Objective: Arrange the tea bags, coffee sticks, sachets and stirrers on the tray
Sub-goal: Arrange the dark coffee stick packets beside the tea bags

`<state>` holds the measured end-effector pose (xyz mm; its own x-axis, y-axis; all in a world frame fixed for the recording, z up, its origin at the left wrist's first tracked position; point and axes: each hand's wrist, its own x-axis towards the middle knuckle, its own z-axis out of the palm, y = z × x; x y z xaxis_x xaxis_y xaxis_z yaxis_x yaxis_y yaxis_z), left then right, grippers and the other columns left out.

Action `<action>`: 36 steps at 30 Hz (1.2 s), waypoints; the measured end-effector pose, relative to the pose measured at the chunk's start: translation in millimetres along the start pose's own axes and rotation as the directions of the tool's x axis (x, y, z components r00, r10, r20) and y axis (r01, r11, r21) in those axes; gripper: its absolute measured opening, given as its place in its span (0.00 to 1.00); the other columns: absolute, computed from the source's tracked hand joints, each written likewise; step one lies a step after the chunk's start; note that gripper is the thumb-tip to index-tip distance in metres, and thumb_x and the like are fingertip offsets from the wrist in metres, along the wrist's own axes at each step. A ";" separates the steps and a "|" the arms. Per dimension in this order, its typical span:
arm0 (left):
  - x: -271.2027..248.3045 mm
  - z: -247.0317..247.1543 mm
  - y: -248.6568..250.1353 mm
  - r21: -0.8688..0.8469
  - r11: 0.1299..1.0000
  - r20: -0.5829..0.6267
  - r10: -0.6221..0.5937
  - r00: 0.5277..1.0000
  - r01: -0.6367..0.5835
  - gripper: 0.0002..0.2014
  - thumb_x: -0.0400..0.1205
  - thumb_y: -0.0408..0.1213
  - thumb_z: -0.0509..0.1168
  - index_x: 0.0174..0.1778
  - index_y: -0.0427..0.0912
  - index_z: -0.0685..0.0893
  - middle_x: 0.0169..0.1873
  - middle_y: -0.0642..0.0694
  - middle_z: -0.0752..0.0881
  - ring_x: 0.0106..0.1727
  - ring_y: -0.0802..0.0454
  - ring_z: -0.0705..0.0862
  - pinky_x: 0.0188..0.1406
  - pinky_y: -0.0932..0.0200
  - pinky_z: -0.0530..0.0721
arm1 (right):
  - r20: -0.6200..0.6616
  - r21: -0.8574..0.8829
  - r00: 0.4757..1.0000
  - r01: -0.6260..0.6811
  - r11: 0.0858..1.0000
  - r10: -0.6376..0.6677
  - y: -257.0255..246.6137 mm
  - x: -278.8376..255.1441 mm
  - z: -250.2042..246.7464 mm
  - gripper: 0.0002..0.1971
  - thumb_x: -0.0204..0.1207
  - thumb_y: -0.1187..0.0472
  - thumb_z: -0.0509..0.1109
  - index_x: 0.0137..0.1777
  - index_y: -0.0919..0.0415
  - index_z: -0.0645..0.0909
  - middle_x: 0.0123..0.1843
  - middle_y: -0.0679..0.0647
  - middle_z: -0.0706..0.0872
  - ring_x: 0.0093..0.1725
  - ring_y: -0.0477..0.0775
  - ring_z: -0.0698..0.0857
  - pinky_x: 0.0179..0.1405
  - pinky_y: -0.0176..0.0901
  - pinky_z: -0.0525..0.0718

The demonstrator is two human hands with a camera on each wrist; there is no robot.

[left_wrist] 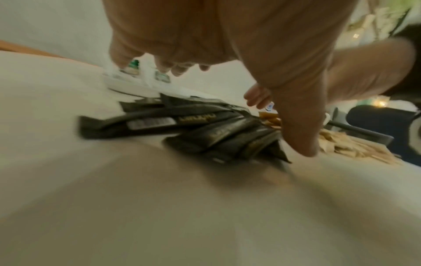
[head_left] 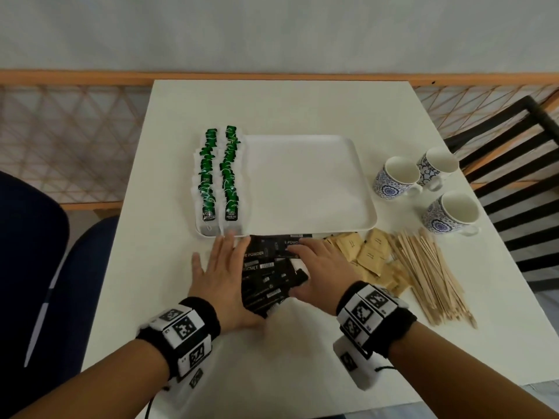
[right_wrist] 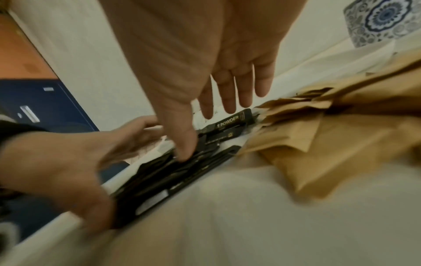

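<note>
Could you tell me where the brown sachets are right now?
In the head view, the brown sachets lie on the table, front right of the tray, between the coffee sticks and stirrers.

I see a white table [head_left: 281, 104] against a pale wall [head_left: 272, 28]. Three blue-and-white patterned mugs [head_left: 396, 176] stand upright on the table's right side, each empty: two close together at the back, the third [head_left: 450, 211] nearer, apart from the pair. In the right wrist view, one mug [right_wrist: 385, 21] shows at the top right corner. A wooden rail [head_left: 75, 76] with a lattice panel [head_left: 66, 140] runs behind the table. A black slatted chair [head_left: 511, 176] stands at the right. A dark blue seat [head_left: 33, 252] sits at the left.
</note>
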<state>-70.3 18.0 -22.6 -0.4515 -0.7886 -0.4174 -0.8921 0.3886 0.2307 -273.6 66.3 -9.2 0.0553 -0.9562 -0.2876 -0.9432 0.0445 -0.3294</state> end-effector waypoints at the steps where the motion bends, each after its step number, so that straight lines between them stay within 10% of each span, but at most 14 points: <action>1: -4.0 -1.2 -5.6 0.003 0.999 0.028 -0.043 0.999 0.043 0.73 0.51 0.76 0.69 0.77 0.54 0.24 0.80 0.47 0.26 0.81 0.47 0.28 0.78 0.31 0.34 | 0.030 -0.019 1.000 -0.007 1.000 0.008 -0.2 4.8 -0.1 0.45 0.66 0.38 0.73 0.80 0.49 0.57 0.80 0.49 0.60 0.79 0.53 0.58 0.79 0.48 0.57; 8: -26.1 7.9 -35.7 -0.076 0.978 0.106 -0.187 0.977 0.195 0.77 0.49 0.74 0.74 0.73 0.56 0.18 0.78 0.42 0.22 0.83 0.43 0.33 0.82 0.38 0.50 | 0.058 -0.212 0.998 0.015 0.977 -0.003 -10.5 23.7 0.4 0.62 0.55 0.29 0.75 0.83 0.53 0.47 0.80 0.51 0.56 0.80 0.55 0.56 0.81 0.50 0.50; 17: -25.5 22.6 -31.3 -0.471 0.881 -0.029 0.034 0.999 -0.044 0.64 0.65 0.45 0.79 0.79 0.55 0.30 0.81 0.45 0.30 0.84 0.51 0.42 0.81 0.58 0.56 | 0.100 -0.180 0.993 0.087 0.980 -0.069 -27.3 21.2 14.5 0.61 0.56 0.30 0.75 0.83 0.55 0.46 0.79 0.52 0.57 0.78 0.56 0.59 0.80 0.53 0.56; 22: -24.2 18.1 -40.7 -0.530 0.846 -0.079 0.012 0.997 -0.052 0.71 0.49 0.66 0.76 0.79 0.56 0.34 0.82 0.48 0.37 0.84 0.51 0.42 0.83 0.51 0.55 | 0.056 -0.224 0.998 0.030 0.974 -0.018 -23.1 24.7 16.7 0.65 0.49 0.25 0.74 0.82 0.53 0.47 0.78 0.53 0.57 0.78 0.57 0.58 0.81 0.53 0.54; 28: -22.6 17.8 -40.4 -0.370 0.929 -0.102 -0.017 0.995 -0.022 0.73 0.48 0.64 0.79 0.78 0.53 0.34 0.80 0.48 0.37 0.83 0.48 0.45 0.83 0.53 0.51 | 0.085 -0.223 0.996 0.054 0.973 -0.036 -37.0 25.3 14.1 0.63 0.51 0.27 0.75 0.81 0.51 0.46 0.75 0.55 0.59 0.76 0.59 0.59 0.82 0.55 0.47; 36: -10.5 22.3 -34.3 -0.278 0.959 -0.065 0.038 0.997 -0.055 0.73 0.49 0.61 0.80 0.75 0.58 0.30 0.81 0.46 0.33 0.83 0.47 0.33 0.83 0.46 0.42 | 0.100 -0.182 0.993 0.075 0.980 -0.057 -46.8 28.7 20.8 0.64 0.51 0.31 0.78 0.82 0.49 0.44 0.74 0.51 0.60 0.74 0.56 0.62 0.77 0.51 0.62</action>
<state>-35.4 23.6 -45.7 -0.4830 -0.8024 -0.3507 -0.8253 0.2833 0.4884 -221.0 42.9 -20.7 0.1419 -0.9232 -0.3571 -0.9802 -0.0807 -0.1809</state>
